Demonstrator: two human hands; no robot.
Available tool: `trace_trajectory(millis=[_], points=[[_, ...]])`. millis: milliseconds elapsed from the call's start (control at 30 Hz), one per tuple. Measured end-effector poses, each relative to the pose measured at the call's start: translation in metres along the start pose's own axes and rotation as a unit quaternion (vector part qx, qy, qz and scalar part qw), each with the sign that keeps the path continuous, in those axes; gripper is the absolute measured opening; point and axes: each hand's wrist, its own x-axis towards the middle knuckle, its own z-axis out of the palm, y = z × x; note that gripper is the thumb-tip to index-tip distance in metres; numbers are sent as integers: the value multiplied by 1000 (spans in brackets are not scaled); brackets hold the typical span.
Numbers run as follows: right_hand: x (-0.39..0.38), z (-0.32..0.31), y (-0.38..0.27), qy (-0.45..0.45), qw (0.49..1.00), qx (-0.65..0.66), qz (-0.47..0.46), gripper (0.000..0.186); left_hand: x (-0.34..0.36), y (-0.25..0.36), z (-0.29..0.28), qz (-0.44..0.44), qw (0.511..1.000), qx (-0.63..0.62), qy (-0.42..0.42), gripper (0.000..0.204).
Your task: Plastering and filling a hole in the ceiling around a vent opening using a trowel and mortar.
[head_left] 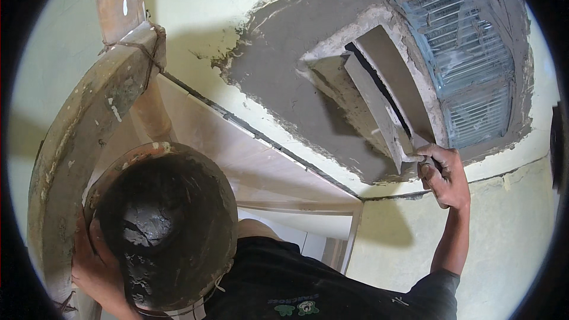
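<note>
My left hand [99, 264] is curled against the left side of a round, mortar-smeared bucket [222, 201], which it holds close to my body. A small lump of wet grey mortar [148, 225] lies in the dark bottom. My right arm is raised to the wall, and my right hand [440, 175] is closed round the handle of what looks like a small trowel [422, 141]. Its metal end is at the lower corner of a rectangular wall opening [424, 98], next to a thin slanting slat [376, 106] inside it. The fingers partly hide the tool.
Fresh grey plaster [278, 53] surrounds the opening. To its right is a plastic-covered louvred glass vent [474, 53]. A thick wooden plank [65, 148], tied to a pole [118, 0], rises close on my left. Below runs a door frame [296, 204].
</note>
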Motion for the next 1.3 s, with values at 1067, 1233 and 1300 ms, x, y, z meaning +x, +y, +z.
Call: trace_trajectory(millis=[1067,1233,1300], points=[[-31,204,18,148,987,58,27,32,5,5,-8,30,999,-18,-20,33],[-3,227,17,236,969,61,-33,25,-1,-3,-8,44,999,-14,-3,33],[9,225,17,239,968,61,-39,25,0,-1,-8,43,999,-13,2,34]])
